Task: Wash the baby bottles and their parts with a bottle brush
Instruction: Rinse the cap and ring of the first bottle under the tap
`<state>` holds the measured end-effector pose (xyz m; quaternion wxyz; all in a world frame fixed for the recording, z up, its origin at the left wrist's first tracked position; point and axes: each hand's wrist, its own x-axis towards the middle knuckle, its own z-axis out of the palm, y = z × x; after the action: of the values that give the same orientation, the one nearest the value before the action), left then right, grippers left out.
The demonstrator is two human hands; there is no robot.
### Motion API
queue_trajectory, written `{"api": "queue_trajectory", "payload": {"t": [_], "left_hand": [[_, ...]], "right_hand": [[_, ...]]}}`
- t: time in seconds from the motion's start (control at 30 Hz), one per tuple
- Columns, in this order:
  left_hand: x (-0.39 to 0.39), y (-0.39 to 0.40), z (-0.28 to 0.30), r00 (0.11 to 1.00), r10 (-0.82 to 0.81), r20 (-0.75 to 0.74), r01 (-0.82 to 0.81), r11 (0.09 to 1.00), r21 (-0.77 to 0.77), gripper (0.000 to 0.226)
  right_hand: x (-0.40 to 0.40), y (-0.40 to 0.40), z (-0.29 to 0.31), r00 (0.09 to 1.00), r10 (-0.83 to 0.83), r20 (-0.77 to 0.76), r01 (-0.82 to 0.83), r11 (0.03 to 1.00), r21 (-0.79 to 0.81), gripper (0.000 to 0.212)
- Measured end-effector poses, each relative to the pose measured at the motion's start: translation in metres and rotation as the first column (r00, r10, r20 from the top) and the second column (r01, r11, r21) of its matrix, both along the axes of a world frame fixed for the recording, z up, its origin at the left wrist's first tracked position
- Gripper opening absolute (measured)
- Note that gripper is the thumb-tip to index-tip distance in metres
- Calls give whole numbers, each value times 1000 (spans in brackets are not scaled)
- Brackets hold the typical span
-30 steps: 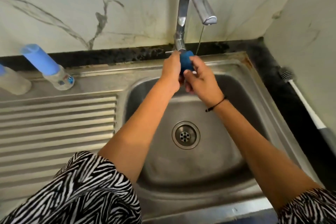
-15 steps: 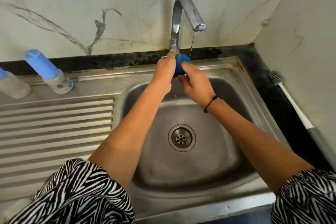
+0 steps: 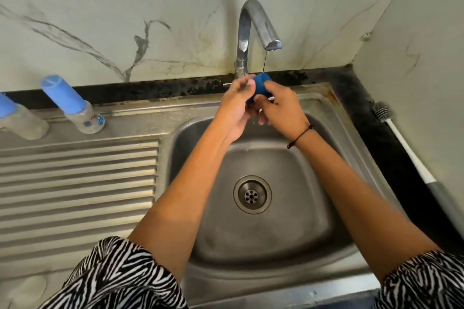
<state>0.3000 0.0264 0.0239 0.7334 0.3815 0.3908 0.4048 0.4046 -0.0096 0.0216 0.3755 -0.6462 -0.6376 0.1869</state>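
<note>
Both hands hold a blue bottle cap [image 3: 261, 86] under a thin stream from the tap [image 3: 253, 30], above the back of the sink [image 3: 200, 133]. My left hand [image 3: 237, 105] grips the cap from the left; my right hand [image 3: 278, 108] pinches it from the right. Two capped baby bottles stand on the drainboard at the back left, one [image 3: 75, 105] with a blue cap and printed label, the other [image 3: 17, 120] cut off by the frame's edge. A bottle brush [image 3: 401, 138] with a white handle lies on the dark counter at the right.
The ribbed steel drainboard [image 3: 75, 183] fills the left. The drain [image 3: 252, 194] sits at the basin's middle. A marble wall rises behind and to the right. A dark counter strip [image 3: 364, 113] borders the sink's right side.
The hands and cap have stayed under the tap. Both hands have shifted their hold on the cap slightly, and the camera's view has moved a little.
</note>
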Motion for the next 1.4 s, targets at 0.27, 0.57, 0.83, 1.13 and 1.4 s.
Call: {"api": "queue_trajectory", "payload": {"t": [0.27, 0.57, 0.83, 1.13, 1.4], "left_hand": [[1, 1, -5, 1000, 6, -7, -6, 999, -51, 26], [7, -5, 5, 996, -18, 89, 25, 996, -86, 22], [1, 6, -14, 985, -81, -153, 51, 980, -190, 58], [-3, 10, -33, 967, 29, -252, -107, 949, -298, 42], [-2, 10, -43, 970, 45, -241, -126, 934, -335, 35]], "right_hand": [[7, -1, -3, 999, -7, 49, 8, 1000, -3, 7], [6, 0, -1, 992, -4, 129, 4, 1000, 2, 9], [22, 8, 7, 850, 246, 465, -223, 969, -105, 4], [8, 6, -4, 690, 27, 723, 1, 999, -38, 15], [-1, -3, -7, 780, -79, 621, 41, 996, 76, 13]]}}
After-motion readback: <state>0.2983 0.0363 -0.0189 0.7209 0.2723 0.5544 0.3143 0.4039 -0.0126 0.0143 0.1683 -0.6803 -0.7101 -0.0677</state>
